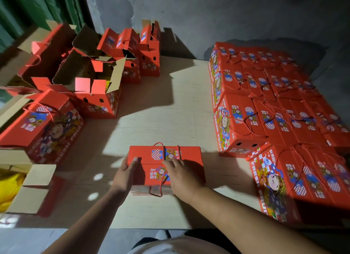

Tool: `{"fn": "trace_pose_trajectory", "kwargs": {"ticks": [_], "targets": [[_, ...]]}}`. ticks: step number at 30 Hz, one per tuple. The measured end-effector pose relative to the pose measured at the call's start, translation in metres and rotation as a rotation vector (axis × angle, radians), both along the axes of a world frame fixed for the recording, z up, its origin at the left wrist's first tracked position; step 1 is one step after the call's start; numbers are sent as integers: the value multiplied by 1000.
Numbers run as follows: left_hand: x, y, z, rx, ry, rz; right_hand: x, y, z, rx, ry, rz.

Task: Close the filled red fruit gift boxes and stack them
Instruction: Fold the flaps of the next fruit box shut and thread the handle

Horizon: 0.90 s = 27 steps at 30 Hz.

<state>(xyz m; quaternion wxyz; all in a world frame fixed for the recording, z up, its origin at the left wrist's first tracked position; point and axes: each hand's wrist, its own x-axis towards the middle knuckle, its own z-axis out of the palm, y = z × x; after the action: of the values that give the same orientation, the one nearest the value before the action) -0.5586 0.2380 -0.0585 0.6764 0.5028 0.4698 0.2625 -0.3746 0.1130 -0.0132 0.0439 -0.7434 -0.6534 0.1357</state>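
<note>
Red fruit gift box (189,155): left hand (126,175) gripping its side, steadying; right hand (182,175) pressing flat, fingers straight, keeping lid flaps closed.

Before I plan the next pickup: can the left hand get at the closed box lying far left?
Probably yes. The left hand grips the centre box now, but bare board lies between it and the closed box on that side, with nothing standing in the way.

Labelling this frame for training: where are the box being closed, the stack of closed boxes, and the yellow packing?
box being closed (187,151), head view, far lid flap
stack of closed boxes (284,109), head view, top layer
yellow packing (9,185), head view, visible part
</note>
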Motion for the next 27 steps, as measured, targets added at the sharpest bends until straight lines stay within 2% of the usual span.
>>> {"fn": "trace_pose_trajectory", "kwargs": {"ticks": [4,8,13,17,19,22,27], "targets": [[-1,2,-4,-13,12,1,-2,1,6,-1,25,-2],[0,2,-5,-1,36,11,-8,2,21,56,412,-179],[1,1,-1,-11,83,5,-10,14,55,195,713,-358],[1,-5,13,-78,220,50,-1,30,95,287,949,-486],[-1,-8,19,-156,291,33,5,36,112,302,957,-518],[-1,-7,24,-245,283,52,6,35,127,294,968,-530],[12,-8,33,-227,241,115,3,24,144,288,982,-497]]}}
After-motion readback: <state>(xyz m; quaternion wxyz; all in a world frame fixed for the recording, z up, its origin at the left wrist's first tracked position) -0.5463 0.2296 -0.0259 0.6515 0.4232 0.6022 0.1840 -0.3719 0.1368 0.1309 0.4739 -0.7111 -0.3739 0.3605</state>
